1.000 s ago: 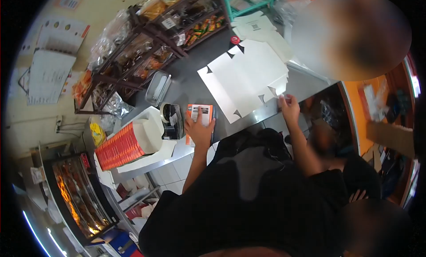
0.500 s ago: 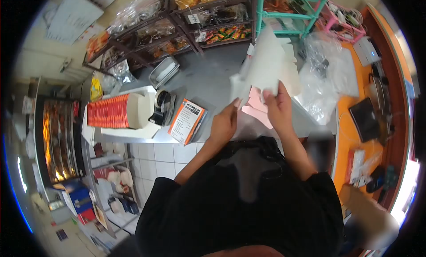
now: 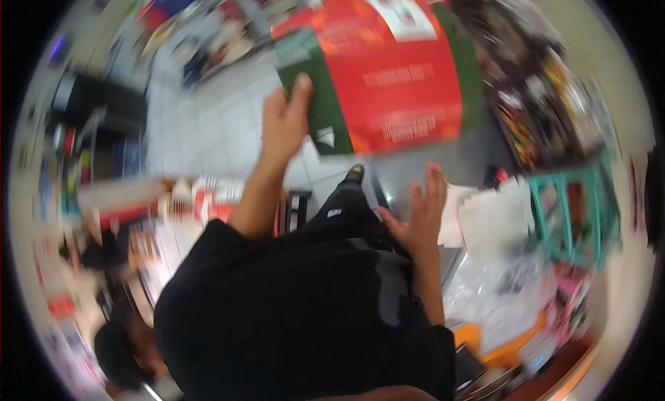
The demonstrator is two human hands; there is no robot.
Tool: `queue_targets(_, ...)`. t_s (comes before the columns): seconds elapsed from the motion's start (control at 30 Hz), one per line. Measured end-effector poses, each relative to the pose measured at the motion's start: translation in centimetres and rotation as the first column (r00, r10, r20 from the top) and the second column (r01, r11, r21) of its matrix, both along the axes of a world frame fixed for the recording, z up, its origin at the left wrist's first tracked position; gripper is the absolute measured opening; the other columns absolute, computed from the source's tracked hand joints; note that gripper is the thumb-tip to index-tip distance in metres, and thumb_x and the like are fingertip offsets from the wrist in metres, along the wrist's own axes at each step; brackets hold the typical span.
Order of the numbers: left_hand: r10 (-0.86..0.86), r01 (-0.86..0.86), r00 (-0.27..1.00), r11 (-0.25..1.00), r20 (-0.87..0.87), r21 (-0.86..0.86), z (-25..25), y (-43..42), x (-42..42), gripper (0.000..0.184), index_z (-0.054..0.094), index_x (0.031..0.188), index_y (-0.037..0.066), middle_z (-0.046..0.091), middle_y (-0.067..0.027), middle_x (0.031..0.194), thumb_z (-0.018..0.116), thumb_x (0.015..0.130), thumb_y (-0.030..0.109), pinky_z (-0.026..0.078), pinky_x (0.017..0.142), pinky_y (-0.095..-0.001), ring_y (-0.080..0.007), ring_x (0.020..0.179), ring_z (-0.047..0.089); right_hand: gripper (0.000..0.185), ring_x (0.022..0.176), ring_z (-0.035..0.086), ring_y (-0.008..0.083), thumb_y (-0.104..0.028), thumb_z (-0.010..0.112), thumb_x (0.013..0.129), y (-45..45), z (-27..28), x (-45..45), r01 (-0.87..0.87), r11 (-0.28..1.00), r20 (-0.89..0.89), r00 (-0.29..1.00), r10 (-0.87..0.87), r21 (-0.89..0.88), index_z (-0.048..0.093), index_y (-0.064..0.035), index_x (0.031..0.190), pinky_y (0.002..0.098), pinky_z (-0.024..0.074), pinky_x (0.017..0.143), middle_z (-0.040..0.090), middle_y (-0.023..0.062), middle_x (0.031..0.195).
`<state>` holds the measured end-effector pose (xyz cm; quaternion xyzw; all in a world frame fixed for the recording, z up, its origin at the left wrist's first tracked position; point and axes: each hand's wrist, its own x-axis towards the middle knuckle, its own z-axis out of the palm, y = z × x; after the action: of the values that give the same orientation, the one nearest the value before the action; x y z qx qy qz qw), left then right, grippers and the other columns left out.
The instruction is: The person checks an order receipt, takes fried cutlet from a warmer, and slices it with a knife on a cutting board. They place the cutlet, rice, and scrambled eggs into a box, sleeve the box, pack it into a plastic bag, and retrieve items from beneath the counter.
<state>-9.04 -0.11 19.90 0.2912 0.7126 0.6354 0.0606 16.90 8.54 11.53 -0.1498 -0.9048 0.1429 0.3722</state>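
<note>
A large printed cardboard piece, red in the middle with green ends, is held up in front of me. My left hand grips its green left end, thumb on the printed face and the other fingers partly hidden behind. The piece is bowed, and its top runs close to the edge of view. My right hand is apart from it, below its lower right side, fingers stretched and spread with nothing in them. Pale sheets lie on the counter right of my right hand.
A teal plastic rack stands at the right, with dark shelves of packets above it. Clear plastic bags lie below the pale sheets. White floor tiles stretch to the left. Another person is at the lower left.
My view and body have turned left, away from the counter. Both hands were at a white sheet; now the left alone holds the printed cardboard up, and the right is open and free.
</note>
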Motion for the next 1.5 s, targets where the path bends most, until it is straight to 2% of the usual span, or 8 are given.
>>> queue_targets(0.27, 0.797, -0.809, 0.555, 0.448, 0.24, 0.381, -11.8, -21.4, -10.0, 0.03, 0.054, 0.111, -0.01, 0.062, -0.0124, 0.097, 0.046, 0.1, 0.017, 0.048, 0.073, -0.0328, -0.0179, 0.084, 0.058, 0.045, 0.112, 0.057, 0.033, -0.018, 0.069, 0.085, -1.7, -5.5, 0.9, -0.116, 0.811, 0.169, 0.952, 0.256, -0.573, 0.056, 0.0008, 0.124, 0.04, 0.0428, 0.097, 0.06, 0.0186, 0.122)
queue_targets(0.63, 0.747, -0.871, -0.184, 0.178, 0.639, -0.459, -42.8, -40.1, 0.7, 0.036, 0.051, 0.124, 0.006, 0.059, -0.0129, 0.114, 0.058, 0.09, 0.017, 0.059, 0.065, -0.0482, -0.03, 0.091, 0.065, 0.029, 0.094, 0.065, 0.0282, -0.017, 0.063, 0.09, 0.4, -10.6, 2.4, 0.05, 0.772, 0.324, 0.924, 0.206, -0.633, 0.064, -0.0013, 0.114, 0.0359, 0.0493, 0.087, 0.068, 0.0154, 0.101)
queue_targets(0.73, 0.614, -0.779, -0.21, 0.365, 0.761, -0.509, -41.2, -39.6, 1.5, 0.033, 0.056, 0.118, 0.015, 0.061, -0.0109, 0.101, 0.062, 0.085, 0.015, 0.056, 0.064, -0.0442, -0.0285, 0.087, 0.063, 0.03, 0.095, 0.065, 0.0279, -0.019, 0.064, 0.089, 0.2, -11.4, 3.5, 0.129, 0.761, 0.343, 0.931, 0.128, -0.636, 0.064, -0.0017, 0.114, 0.0362, 0.0494, 0.086, 0.068, 0.0152, 0.101)
queue_targets(0.83, 0.575, -0.058, 0.719, 0.609, 0.39, -0.791, -38.8, -42.4, 1.7, 0.034, 0.055, 0.115, 0.006, 0.06, -0.0119, 0.103, 0.064, 0.085, 0.02, 0.054, 0.066, -0.0435, -0.0289, 0.088, 0.061, 0.029, 0.095, 0.064, 0.0298, -0.018, 0.064, 0.088, -0.3, -10.9, 4.9, 0.205, 0.763, 0.301, 0.954, -0.014, -0.614, 0.064, -0.0023, 0.112, 0.0379, 0.0492, 0.086, 0.068, 0.0148, 0.101)
queue_targets(0.97, 0.875, -0.801, 0.294, 0.445, 0.384, -0.401, -37.5, -30.0, -2.3, 0.05, 0.053, 0.12, -0.005, 0.057, -0.0182, 0.119, 0.062, 0.088, 0.032, 0.051, 0.083, -0.0409, -0.0288, 0.104, 0.059, 0.027, 0.096, 0.062, 0.033, -0.015, 0.066, 0.085, -0.7, -10.9, 9.1, 0.571, 0.687, 0.268, 0.82, -0.506, -0.45, 0.065, -0.0019, 0.108, 0.0411, 0.0475, 0.087, 0.067, 0.0153, 0.102)
queue_targets(1.13, 0.079, -0.068, 0.989, 0.994, 0.127, -0.089, -23.8, -5.6, 0.5, 0.04, 0.054, 0.123, -0.006, 0.058, -0.0163, 0.124, 0.052, 0.098, 0.024, 0.046, 0.096, -0.0351, -0.0241, 0.111, 0.058, 0.029, 0.097, 0.057, 0.0347, -0.016, 0.068, 0.081, 1.1, -11.4, 18.4, 0.939, 0.32, 0.115, 0.335, -0.935, -0.127, 0.063, -0.0017, 0.106, 0.0433, 0.0441, 0.088, 0.064, 0.0164, 0.103)
queue_targets(1.27, -0.747, 0.774, 0.631, 0.624, 0.211, -0.107, -15.9, 6.7, 7.1, 0.03, 0.062, 0.114, -0.001, 0.066, -0.0101, 0.108, 0.054, 0.098, 0.023, 0.049, 0.087, -0.0299, -0.019, 0.098, 0.062, 0.031, 0.1, 0.057, 0.035, -0.021, 0.07, 0.08, 1.7, -11.2, 24.8, 0.987, -0.001, 0.149, 0.023, -0.989, -0.164, 0.064, -0.003, 0.104, 0.0432, 0.0433, 0.089, 0.064, 0.0165, 0.106)
queue_targets(1.5, -0.914, 0.849, 0.405, 0.361, 0.036, -0.385, -21.8, 11.3, 12.7, 0.03, 0.064, 0.112, 0.002, 0.068, -0.0103, 0.105, 0.062, 0.093, 0.025, 0.051, 0.069, -0.0293, -0.0173, 0.094, 0.063, 0.03, 0.095, 0.061, 0.0347, -0.027, 0.067, 0.083, -4.1, -15.3, 29.2, 0.991, 0.099, 0.438, 0.127, -0.89, -0.087, 0.066, -0.0039, 0.103, 0.0437, 0.044, 0.088, 0.066, 0.0157, 0.103)
